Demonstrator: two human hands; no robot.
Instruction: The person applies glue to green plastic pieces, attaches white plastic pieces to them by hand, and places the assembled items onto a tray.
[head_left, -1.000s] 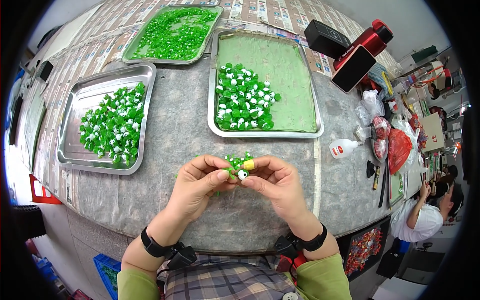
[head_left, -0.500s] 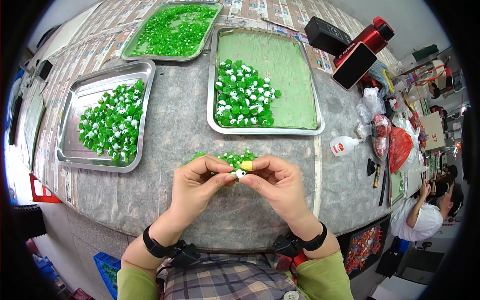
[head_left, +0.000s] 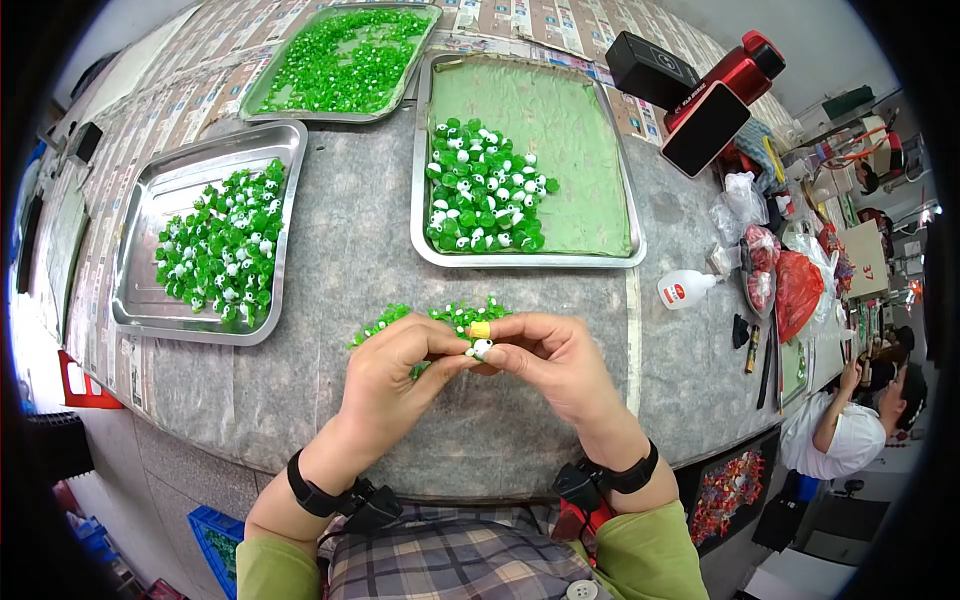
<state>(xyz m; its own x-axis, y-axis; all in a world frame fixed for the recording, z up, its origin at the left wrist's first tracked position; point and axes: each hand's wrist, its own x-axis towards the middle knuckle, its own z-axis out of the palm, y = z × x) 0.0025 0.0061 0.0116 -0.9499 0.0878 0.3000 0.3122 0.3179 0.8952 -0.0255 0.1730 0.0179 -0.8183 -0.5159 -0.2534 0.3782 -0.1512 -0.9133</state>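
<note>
evidently, a fine two-handed pinch is called for here. a small white piece [head_left: 482,348] with a dark eye spot is held above the near part of the grey-covered counter [head_left: 290,400], between the fingertips of both hands, which are brought together. on one side it is clamped by the thumb and forefinger of the right hand [head_left: 560,368], whose forefinger tip is wrapped in a yellow band [head_left: 480,329]; on the other it is pinched by the left hand [head_left: 388,375], and whether a green part is gripped there too cannot be told, as that spot is covered by the fingers. for good control, the piece is best steadied by the right hand while small adjustments are made with the left, the eye spot being left uncovered so that its facing can be checked. light, even pressure is advised, since so small and rounded a piece could easily be squeezed out. the fingertips are best kept clear of the loose green pieces [head_left: 465,314], which are strewn just beyond them. farther off, green-and-white pieces [head_left: 485,190] are heaped in a lined tray [head_left: 540,261].
</note>
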